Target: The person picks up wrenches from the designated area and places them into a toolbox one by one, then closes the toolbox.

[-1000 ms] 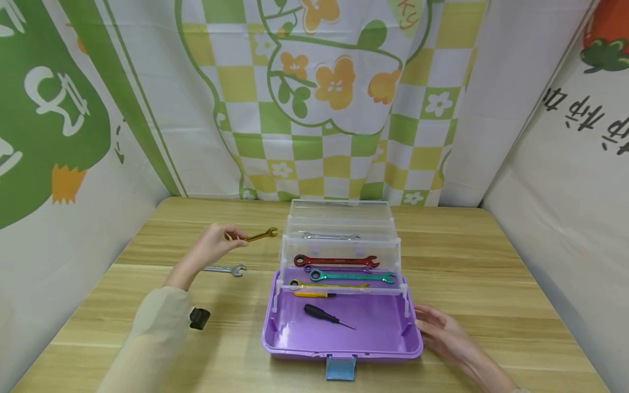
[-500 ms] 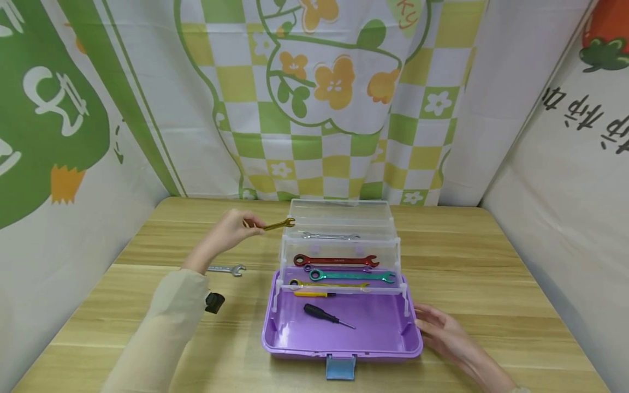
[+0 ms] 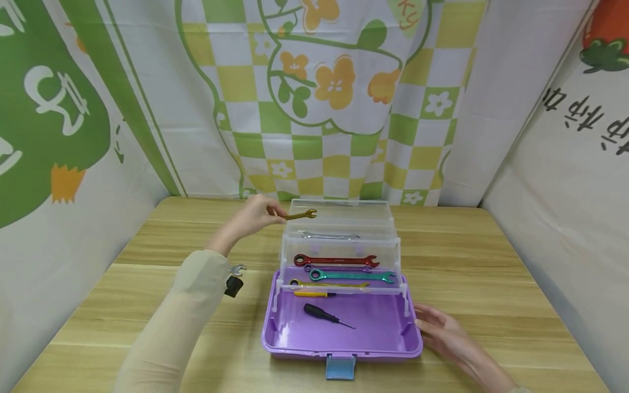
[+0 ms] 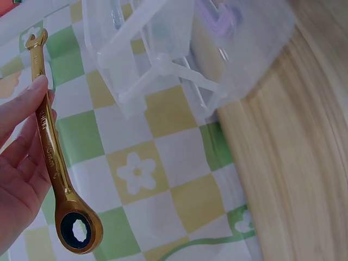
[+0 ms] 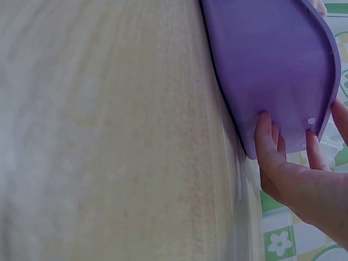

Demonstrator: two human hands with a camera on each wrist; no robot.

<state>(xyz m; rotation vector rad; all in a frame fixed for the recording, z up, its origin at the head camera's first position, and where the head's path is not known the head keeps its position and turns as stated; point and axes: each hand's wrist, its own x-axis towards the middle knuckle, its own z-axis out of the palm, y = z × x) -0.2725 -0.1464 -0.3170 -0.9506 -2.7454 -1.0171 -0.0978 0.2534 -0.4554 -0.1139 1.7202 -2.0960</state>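
My left hand (image 3: 257,214) pinches a gold combination wrench (image 4: 51,144) between thumb and fingers, its ratchet ring hanging toward the lower end in the left wrist view. In the head view the wrench's open end points right, over the left part of the raised clear trays (image 3: 342,210). Those trays belong to an open purple toolbox (image 3: 339,341). My right hand (image 3: 444,332) touches the box's right side, with extended fingertips against the purple wall in the right wrist view. Red (image 3: 336,261), green (image 3: 356,277), yellow (image 3: 329,285) and silver (image 3: 334,237) wrenches lie in the trays.
A black-handled screwdriver (image 3: 320,313) and a yellow-handled tool (image 3: 309,295) lie in the box bottom. On the table (image 3: 472,262), a silver wrench (image 3: 238,270) is mostly hidden behind the left forearm. A blue latch (image 3: 340,368) hangs at the box front. Patterned curtains (image 3: 334,164) enclose the table.
The left hand has carried the gold wrench right and away from me, from beside the box to over the trays. The right hand and box have stayed put.
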